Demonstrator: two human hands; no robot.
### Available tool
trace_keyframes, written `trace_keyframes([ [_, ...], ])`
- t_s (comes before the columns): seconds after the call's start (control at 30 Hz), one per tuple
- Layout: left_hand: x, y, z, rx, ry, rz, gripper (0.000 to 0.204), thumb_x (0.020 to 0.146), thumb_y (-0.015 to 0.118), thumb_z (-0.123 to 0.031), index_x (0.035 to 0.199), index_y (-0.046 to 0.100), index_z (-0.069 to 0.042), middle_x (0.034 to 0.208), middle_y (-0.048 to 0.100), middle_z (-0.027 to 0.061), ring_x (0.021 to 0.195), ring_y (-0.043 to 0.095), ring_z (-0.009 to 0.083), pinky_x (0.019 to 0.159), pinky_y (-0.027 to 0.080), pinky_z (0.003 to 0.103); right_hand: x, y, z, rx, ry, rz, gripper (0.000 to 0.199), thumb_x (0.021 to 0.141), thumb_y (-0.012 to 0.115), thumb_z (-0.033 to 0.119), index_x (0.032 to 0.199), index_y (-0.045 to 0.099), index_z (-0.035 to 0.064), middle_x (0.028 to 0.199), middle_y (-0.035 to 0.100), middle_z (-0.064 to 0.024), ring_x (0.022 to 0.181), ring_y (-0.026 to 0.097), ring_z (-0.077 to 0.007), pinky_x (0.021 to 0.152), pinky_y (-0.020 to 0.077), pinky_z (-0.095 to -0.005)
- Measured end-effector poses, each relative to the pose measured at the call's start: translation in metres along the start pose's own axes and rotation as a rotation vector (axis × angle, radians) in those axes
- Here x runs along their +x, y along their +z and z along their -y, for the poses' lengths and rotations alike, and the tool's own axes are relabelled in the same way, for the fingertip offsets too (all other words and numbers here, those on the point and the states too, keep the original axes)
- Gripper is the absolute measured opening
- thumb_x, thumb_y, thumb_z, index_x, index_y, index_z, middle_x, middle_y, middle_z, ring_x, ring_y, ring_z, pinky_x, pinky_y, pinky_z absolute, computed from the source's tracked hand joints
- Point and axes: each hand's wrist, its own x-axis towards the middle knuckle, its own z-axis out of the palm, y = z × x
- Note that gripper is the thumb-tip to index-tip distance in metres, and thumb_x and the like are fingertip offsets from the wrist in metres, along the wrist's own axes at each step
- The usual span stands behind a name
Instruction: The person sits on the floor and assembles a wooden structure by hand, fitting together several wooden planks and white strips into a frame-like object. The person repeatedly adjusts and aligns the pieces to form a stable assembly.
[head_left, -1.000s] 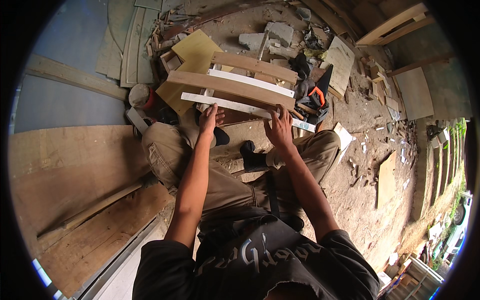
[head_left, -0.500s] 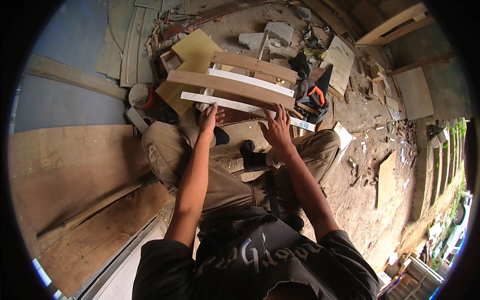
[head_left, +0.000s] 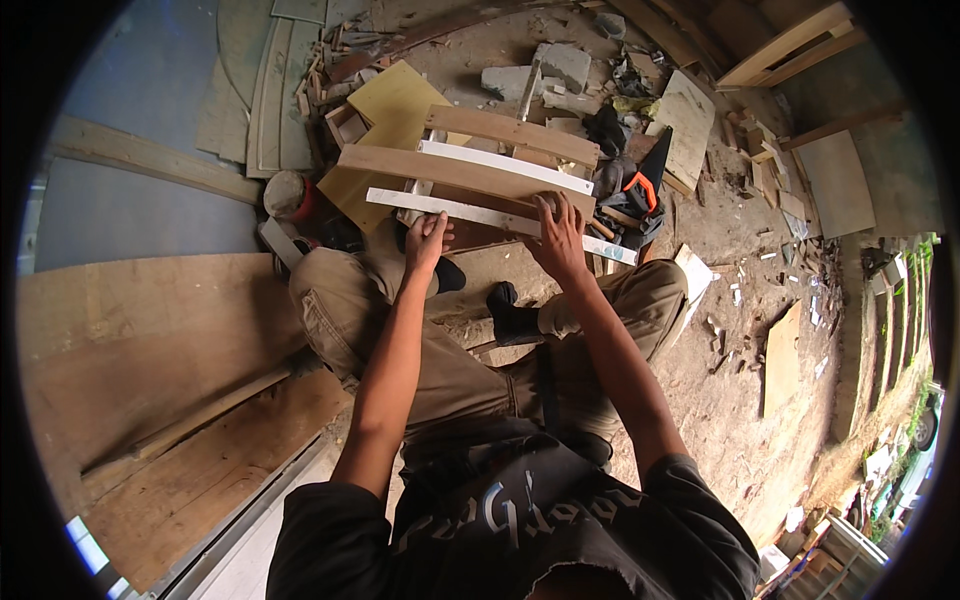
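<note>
In front of me several wooden slats lie side by side across a low frame. The nearest is a narrow white strip (head_left: pixel 480 213), slanting down to the right. Behind it runs a wide brown slat (head_left: pixel 450 170), then a second white strip (head_left: pixel 500 165) and another brown slat (head_left: pixel 510 133). My left hand (head_left: pixel 428 240) pinches the near edge of the nearest strip, left of its middle, with curled fingers. My right hand (head_left: pixel 562 238) grips the same strip farther right; its bent fingers reach over it to the brown slat's edge. The supports beneath are mostly hidden.
Right of the slats lies a dark bag with an orange-handled tool (head_left: pixel 640 188). Yellow boards (head_left: pixel 395 100) and a bucket (head_left: pixel 288 195) are at the left. Concrete blocks (head_left: pixel 563 66) and wood scraps litter the floor. A large plywood panel (head_left: pixel 170 320) flanks my left side.
My left fingers have curled in at the strip's edge. My right fingers, spread before, are now bent and closer together over the strip. The whole view has shifted slightly.
</note>
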Motion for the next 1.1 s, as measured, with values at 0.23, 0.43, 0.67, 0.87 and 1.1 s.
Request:
trace_keyframes([
  [0.23,0.005,-0.004,-0.001,-0.013,-0.030,0.031,0.040,0.094,0.062,-0.039,0.116,0.058,-0.006,0.099,0.069,0.0080,0.082,0.067,0.0154,0.065,0.053,0.029,0.020,-0.001,0.000,-0.016,-0.084,0.048,0.085,0.074,0.079,0.044,0.141,0.038,0.0104,0.141,0.036,-0.0259,0.135,0.034,-0.0410,0.109,0.0242,-0.0548],
  [0.43,0.003,0.002,-0.015,-0.249,-0.201,-0.012,0.030,0.093,0.065,-0.034,0.111,0.061,-0.010,0.097,0.070,0.0067,0.082,0.068,0.0158,0.067,0.054,0.030,0.061,0.005,-0.014,0.065,-0.074,0.024,0.093,0.073,0.073,0.060,0.141,0.039,0.0081,0.141,0.036,-0.0254,0.136,0.032,-0.0387,0.110,0.0232,-0.0581],
  [0.67,0.007,0.005,-0.012,-0.286,-0.227,0.002,0.032,0.092,0.066,-0.034,0.113,0.061,-0.010,0.097,0.070,0.0062,0.083,0.068,0.0154,0.067,0.054,0.030,0.087,0.027,-0.036,-0.173,-0.139,0.175,0.100,0.069,0.077,0.056,0.146,0.034,0.0090,0.140,0.042,-0.0163,0.136,0.032,-0.0390,0.105,0.0281,-0.0592],
  [0.87,0.007,0.005,-0.010,-0.299,-0.227,0.014,0.034,0.093,0.064,-0.038,0.111,0.059,-0.009,0.099,0.069,0.0069,0.085,0.067,0.0161,0.068,0.054,0.030,0.086,0.030,-0.030,-0.119,-0.098,0.150,0.102,0.067,0.080,0.054,0.145,0.035,0.0084,0.134,0.049,-0.0204,0.128,0.043,-0.0385,0.104,0.0326,-0.0530],
  [1.1,0.002,0.017,-0.013,-0.373,-0.236,0.092,0.038,0.094,0.063,-0.036,0.118,0.051,-0.008,0.104,0.060,0.0096,0.095,0.067,0.0229,0.076,0.056,0.037,0.101,0.024,-0.026,-0.086,-0.026,0.317,0.091,0.065,0.081,0.047,0.135,0.040,0.0053,0.129,0.051,-0.0224,0.123,0.048,-0.0385,0.103,0.0374,-0.0480],
])
